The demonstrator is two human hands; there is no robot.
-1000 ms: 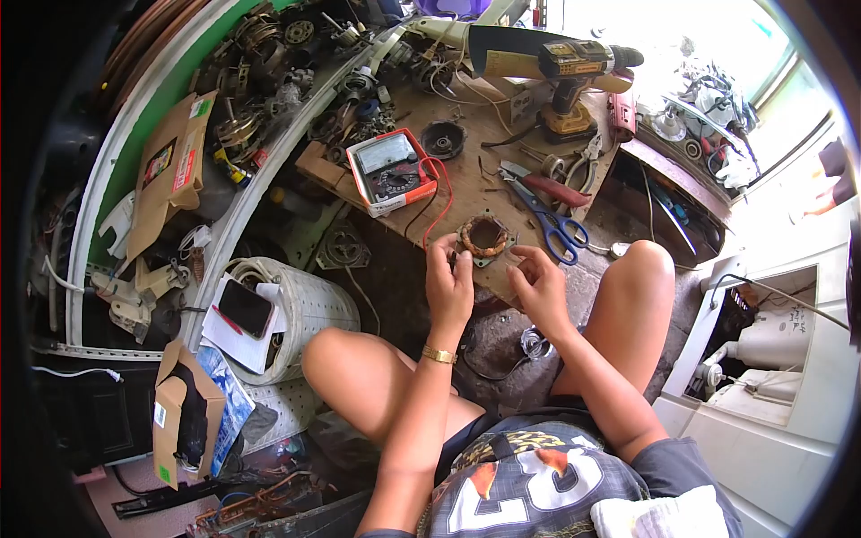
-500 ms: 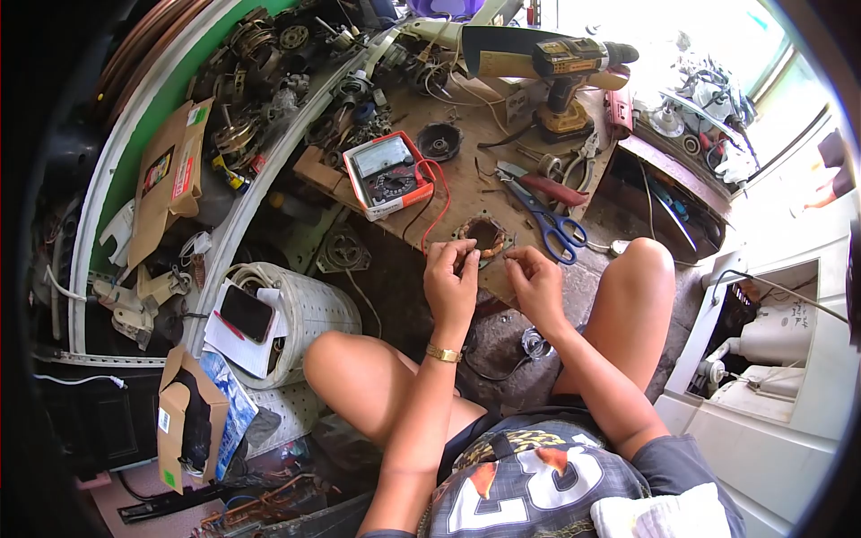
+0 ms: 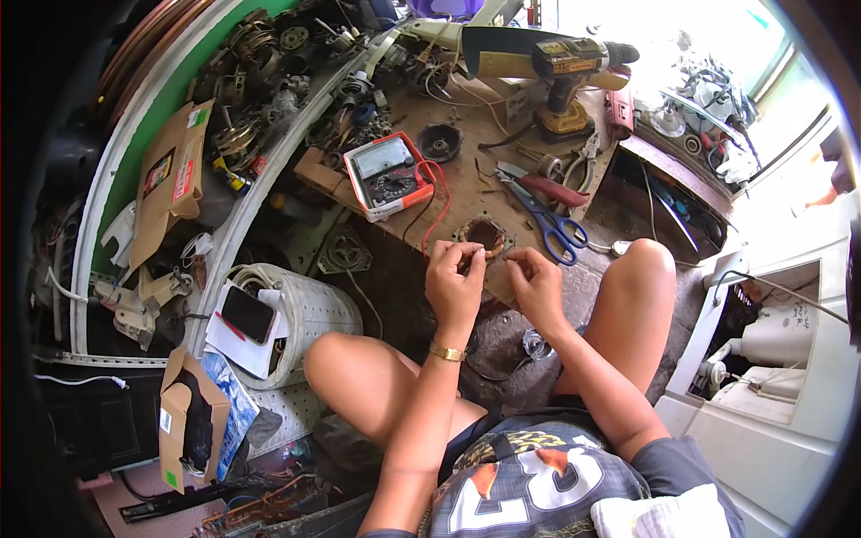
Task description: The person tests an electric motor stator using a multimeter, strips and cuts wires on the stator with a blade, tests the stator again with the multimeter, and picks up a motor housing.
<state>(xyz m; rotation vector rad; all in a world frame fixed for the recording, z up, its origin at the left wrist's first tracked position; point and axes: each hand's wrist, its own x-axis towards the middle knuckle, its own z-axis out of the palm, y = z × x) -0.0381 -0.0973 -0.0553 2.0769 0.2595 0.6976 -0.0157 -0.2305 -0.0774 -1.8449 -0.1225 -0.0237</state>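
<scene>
A ring-shaped motor stator with copper windings [image 3: 467, 235] lies at the near edge of the wooden bench, just beyond my hands. My left hand [image 3: 456, 272] is closed in a pinch, thumb against forefinger, close to the stator's near side. A short gap to the right, my right hand [image 3: 535, 280] pinches too, its fingertips pointing toward the left hand. Whatever sits between the fingertips of either hand is too small to make out. Blue-handled scissors [image 3: 562, 236] lie open beyond my right hand. A multimeter in an orange-and-white box [image 3: 388, 175] sits farther left, its red lead running toward the stator.
A yellow cordless drill [image 3: 565, 112] stands at the back of the wooden bench [image 3: 484, 179], near pliers [image 3: 587, 165] and a dark round cover [image 3: 439, 143]. At left, a phone [image 3: 247, 314] rests on paper atop a white drum [image 3: 318, 309]. Motor parts crowd the left shelf.
The left thumb and fingertips have shifted slightly to the right, closer to the right hand. The right hand stays almost in place, and the things on the bench have not moved.
</scene>
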